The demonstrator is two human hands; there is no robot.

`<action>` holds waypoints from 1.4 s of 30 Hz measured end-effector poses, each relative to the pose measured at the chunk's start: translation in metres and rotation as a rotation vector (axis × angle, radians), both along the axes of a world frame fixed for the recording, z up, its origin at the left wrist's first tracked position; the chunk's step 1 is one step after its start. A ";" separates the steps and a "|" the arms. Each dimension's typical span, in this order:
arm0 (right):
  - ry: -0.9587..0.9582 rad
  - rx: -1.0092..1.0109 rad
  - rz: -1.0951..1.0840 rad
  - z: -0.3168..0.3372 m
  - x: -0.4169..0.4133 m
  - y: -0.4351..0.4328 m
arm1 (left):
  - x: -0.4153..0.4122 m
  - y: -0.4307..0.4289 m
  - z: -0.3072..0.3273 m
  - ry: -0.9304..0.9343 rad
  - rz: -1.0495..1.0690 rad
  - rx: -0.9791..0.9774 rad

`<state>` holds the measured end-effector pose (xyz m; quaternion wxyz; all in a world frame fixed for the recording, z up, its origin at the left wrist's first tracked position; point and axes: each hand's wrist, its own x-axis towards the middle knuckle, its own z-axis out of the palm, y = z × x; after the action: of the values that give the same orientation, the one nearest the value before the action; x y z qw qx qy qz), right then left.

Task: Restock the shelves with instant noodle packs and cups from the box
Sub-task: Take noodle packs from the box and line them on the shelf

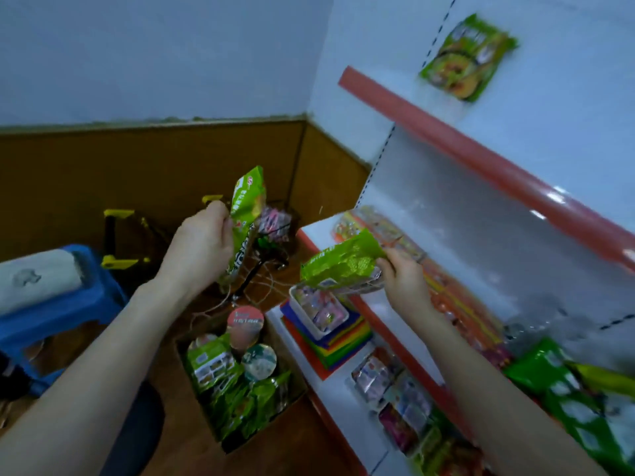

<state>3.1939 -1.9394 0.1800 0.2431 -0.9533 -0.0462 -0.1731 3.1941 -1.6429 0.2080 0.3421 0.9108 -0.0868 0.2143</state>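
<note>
Above the box [268, 431], the left hand [202, 242] is gripping a seemingly light, crinkly green pack [245, 218] by its edge, while the right hand [402, 276] is pinching a second pack [343, 262] by its end.

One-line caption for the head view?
Left hand grips a green pack, right hand a second green pack at the shelf; box below.
</note>
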 end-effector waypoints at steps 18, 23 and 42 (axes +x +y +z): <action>-0.695 0.198 -0.128 0.244 0.023 -0.096 | 0.073 -0.122 0.183 -0.404 -0.020 -0.154; -0.701 0.155 -0.184 0.263 0.074 -0.148 | 0.100 -0.163 0.209 -0.440 0.036 -0.240; 0.003 0.004 -0.323 0.225 0.078 -0.228 | 0.212 -0.281 0.177 -0.293 -0.194 -0.511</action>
<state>3.2716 -2.1671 0.4049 0.2142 -0.9480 0.1086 -0.2087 3.4063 -1.9243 0.3851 0.5626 0.7423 -0.1650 0.3245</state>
